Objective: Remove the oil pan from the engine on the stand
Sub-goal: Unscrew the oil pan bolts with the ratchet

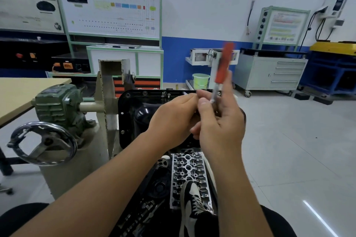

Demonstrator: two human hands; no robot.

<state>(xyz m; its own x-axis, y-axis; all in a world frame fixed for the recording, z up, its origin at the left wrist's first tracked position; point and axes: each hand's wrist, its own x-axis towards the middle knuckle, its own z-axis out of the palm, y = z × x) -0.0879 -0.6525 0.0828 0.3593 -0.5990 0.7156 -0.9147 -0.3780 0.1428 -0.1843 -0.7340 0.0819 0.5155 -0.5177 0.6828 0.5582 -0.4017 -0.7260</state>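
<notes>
The black oil pan [134,109] sits bolted on top of the engine on the stand, with bolts along its rim. Both hands are raised in front of it. My right hand [221,121] holds a tool with a red handle [224,63] by its metal shaft, handle pointing up and blurred. My left hand [173,119] has its fingers curled around the lower end of that tool, where the tip is hidden. Part of the pan is covered by my hands.
The stand's green gearbox [55,102] and chrome handwheel [44,143] are at left beside a wooden table [23,90]. Below the engine lie a cylinder head [189,171], a socket set [142,211] and my shoe [194,204]. Open grey floor spreads to the right.
</notes>
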